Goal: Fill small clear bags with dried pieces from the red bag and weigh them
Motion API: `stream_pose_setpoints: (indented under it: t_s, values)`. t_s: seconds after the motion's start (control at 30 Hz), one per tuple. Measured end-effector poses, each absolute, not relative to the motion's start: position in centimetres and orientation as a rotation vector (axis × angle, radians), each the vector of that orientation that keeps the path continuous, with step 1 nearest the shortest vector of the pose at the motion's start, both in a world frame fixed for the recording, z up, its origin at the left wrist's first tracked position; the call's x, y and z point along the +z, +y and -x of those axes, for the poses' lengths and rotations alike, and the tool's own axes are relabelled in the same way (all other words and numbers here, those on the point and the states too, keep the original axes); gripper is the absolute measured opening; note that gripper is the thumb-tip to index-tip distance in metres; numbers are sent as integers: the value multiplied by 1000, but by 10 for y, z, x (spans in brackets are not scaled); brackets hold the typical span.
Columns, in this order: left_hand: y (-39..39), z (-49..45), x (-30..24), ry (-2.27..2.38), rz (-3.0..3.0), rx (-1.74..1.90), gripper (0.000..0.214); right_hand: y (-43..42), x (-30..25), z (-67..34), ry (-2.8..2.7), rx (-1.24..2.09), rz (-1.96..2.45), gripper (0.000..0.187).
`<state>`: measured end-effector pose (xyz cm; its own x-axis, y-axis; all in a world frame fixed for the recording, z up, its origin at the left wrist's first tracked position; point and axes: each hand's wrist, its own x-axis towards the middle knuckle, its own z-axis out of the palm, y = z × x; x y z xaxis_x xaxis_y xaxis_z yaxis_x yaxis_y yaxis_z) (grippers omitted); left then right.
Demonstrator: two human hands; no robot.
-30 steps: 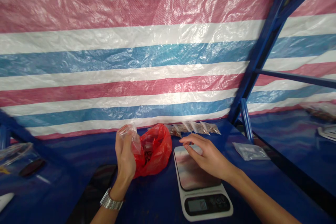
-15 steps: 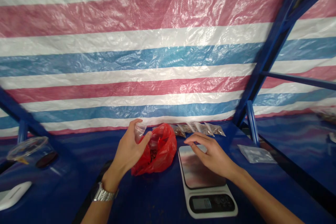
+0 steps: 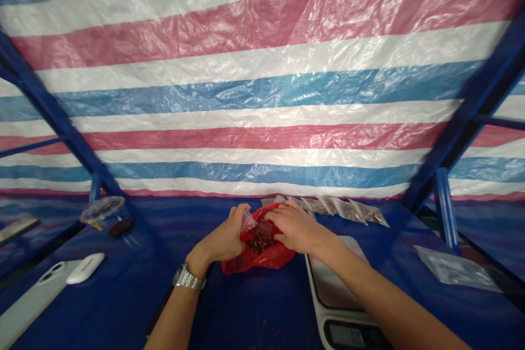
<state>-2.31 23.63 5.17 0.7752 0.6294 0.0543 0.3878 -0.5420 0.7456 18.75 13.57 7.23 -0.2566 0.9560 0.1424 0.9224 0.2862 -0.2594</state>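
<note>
A red plastic bag point(image 3: 270, 260) lies open on the blue table, with small dark brown dried pieces point(image 3: 259, 243) inside. My left hand point(image 3: 223, 239), with a metal-strap watch on the wrist, is at the bag's left side and closed on a small clear plastic bag point(image 3: 248, 221), which overlaps the red bag's mouth. My right hand point(image 3: 298, 228) curls over the right rim of the red bag, its fingers closed on the red plastic. Beneath my right forearm is a kitchen scale point(image 3: 328, 284) with a metal plate, partly covered by the arm.
Several filled clear packets point(image 3: 348, 210) line the table's back edge. A flat clear bag point(image 3: 455, 269) lies at right. Leftward are a clear plastic tub point(image 3: 104, 212), a white phone point(image 3: 35, 298) and a small white case point(image 3: 85, 268). Blue metal posts and a striped sheet stand behind.
My right hand has moved left from above the scale to the red bag's rim. My left hand has come closer over the bag's mouth. The view has turned left.
</note>
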Motion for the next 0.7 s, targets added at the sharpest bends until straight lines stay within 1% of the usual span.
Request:
stream_pose_setpoints:
  t_s: [0.17, 0.3, 0.47, 0.57, 0.63, 0.7]
  values:
    - [233, 19, 58, 731, -2078, 558, 73, 121, 83, -202, -2329, 280, 1854, 34]
    - [231, 17, 70, 716, -1953, 676, 66, 109, 93, -208, -2310, 328, 1896, 25]
    - [228, 16, 82, 714, -1779, 822, 76, 98, 104, -204, -2273, 184, 1825, 22]
    - [223, 16, 87, 651, -1763, 762, 80, 100, 107, -197, -2337, 177, 1843, 24]
    - [220, 16, 88, 595, -1801, 643, 78, 107, 104, -192, -2365, 245, 1742, 28]
    - [219, 17, 88, 566, -1807, 605, 75, 115, 98, -186, -2362, 299, 1620, 32]
